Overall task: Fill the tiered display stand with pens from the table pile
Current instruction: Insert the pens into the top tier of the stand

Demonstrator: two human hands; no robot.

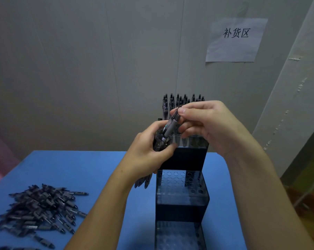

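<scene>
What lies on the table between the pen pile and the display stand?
In the head view, the left forearm crosses above that stretch. Under it, between the pen pile and the display stand, only bare blue table shows.

The lowest tier of the display stand point(179, 235) is cut off by the bottom edge. Much of the top tier's hole plate is hidden behind the right hand point(210, 127). The bundle of pens point(159, 141) gripped by the left hand point(149, 150) is largely covered by fingers, so its count cannot be told. The pen pile point(41, 208) on the counter point(102, 170) runs off the lower left corner, and its print is perhaps too blurred to read.
</scene>
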